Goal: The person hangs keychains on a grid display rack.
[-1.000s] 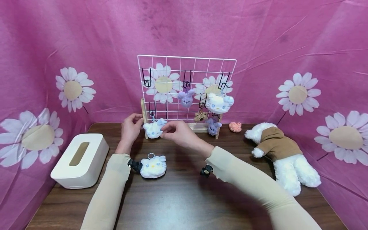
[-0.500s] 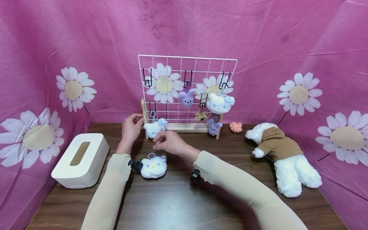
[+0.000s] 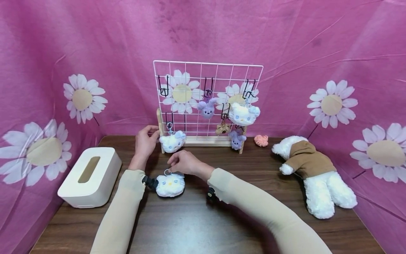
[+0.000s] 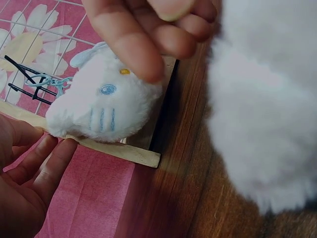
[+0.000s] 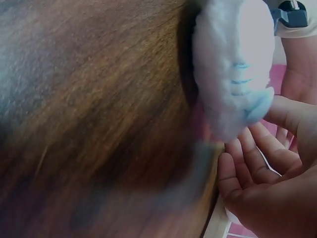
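My left hand (image 3: 146, 144) is at the left wooden post (image 4: 119, 151) of a white wire grid rack (image 3: 192, 123), holding it with fingertips against the wood. Beside these fingers a white cat-face plush keychain (image 3: 172, 141) with a blue bow hangs from a black hook by a light blue chain. A second white cat-face plush keychain (image 3: 170, 185) lies face up on the table, its metal ring (image 3: 167, 172) standing up at the top. Over that ring and bow is my right hand (image 3: 186, 163), thumb and fingers bent and parted in the right wrist view; contact with the ring cannot be made out.
Purple mouse-like plushes (image 3: 207, 108), a brown plush (image 3: 223, 128) and another white cat-face plush (image 3: 243, 114) hang on the rack. A white tissue box (image 3: 90, 176) stands left. A coral-coloured item (image 3: 261, 140) and a white plush in a brown hoodie (image 3: 312, 160) lie right.
My right hand has left the hanging cat-face plush and come down towards me to the ring of the plush on the table. The left hand stays at the post.
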{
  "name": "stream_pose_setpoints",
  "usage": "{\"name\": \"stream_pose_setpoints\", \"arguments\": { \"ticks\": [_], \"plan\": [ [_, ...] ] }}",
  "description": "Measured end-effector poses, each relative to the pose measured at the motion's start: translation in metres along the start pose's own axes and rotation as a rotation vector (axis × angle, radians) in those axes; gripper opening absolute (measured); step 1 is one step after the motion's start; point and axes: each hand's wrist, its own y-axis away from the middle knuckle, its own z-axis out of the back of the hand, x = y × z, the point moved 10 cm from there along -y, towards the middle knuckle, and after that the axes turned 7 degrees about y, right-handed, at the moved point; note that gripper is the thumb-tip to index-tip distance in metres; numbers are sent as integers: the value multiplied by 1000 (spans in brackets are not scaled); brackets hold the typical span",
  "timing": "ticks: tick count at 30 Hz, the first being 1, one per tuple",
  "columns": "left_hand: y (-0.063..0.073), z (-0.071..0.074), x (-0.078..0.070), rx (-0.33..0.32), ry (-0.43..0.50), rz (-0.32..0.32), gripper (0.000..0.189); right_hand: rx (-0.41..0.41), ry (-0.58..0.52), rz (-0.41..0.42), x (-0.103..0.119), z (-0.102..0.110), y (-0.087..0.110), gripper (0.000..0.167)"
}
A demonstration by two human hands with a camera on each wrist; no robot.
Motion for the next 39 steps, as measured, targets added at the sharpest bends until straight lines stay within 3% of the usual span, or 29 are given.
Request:
{"name": "stream_pose_setpoints", "arguments": {
  "ticks": [14, 25, 35, 39],
  "plan": [
    [-1, -2, 1, 5, 3, 4, 25, -26, 150, -69, -3, -15, -8, 12],
    [0, -2, 3, 6, 2, 13, 25, -3, 248, -73, -52, -47, -58, 23],
    [0, -1, 2, 4, 1, 10, 25, -41, 311, -14, -55, -50, -68, 27],
    [0, -1, 2, 5, -4, 2, 24, -68, 289, 0, -48, -43, -59, 25]
  ]
}}
